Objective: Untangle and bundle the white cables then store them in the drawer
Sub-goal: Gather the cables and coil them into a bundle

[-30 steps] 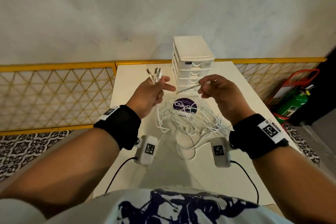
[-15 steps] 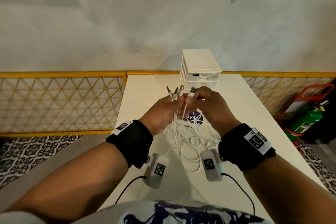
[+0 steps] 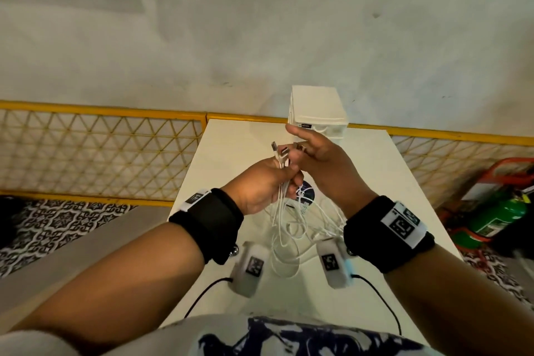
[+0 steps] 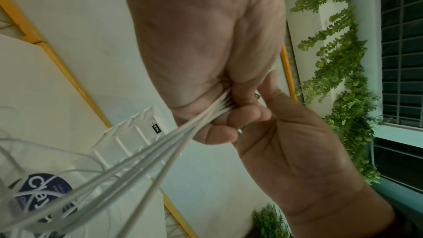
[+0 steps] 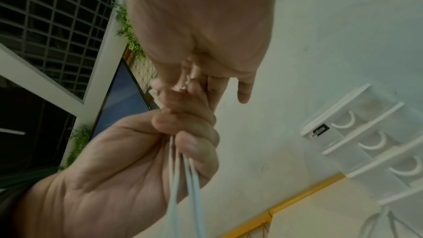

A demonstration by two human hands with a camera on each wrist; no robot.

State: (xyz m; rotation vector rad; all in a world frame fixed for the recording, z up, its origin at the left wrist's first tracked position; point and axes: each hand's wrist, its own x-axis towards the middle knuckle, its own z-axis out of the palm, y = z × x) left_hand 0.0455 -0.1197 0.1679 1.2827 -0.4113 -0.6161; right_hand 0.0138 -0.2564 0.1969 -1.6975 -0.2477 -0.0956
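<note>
Several white cables (image 3: 281, 212) hang in a bunch from my left hand (image 3: 268, 185), which grips them just below their plug ends (image 3: 279, 153). Their loose loops trail down to the white table (image 3: 231, 147). My right hand (image 3: 318, 159) meets the left one above the table and pinches at the plug ends, index finger sticking out. In the left wrist view the cables (image 4: 160, 151) run out of the closed fingers. The right wrist view shows the left hand (image 5: 114, 160) wrapped round the strands (image 5: 183, 187). The white drawer unit (image 3: 318, 107) stands behind the hands, its drawers closed.
A round dark sticker (image 3: 307, 192) lies on the table under the cables. A yellow lattice fence (image 3: 101, 153) runs behind and left of the table. A green fire extinguisher (image 3: 497, 220) in a red stand sits on the floor to the right. A grey wall rises behind.
The hands, apart a second ago, have come together at the plug ends. The right hand brought its cable end to the left hand's bunch, and its index finger now sticks out.
</note>
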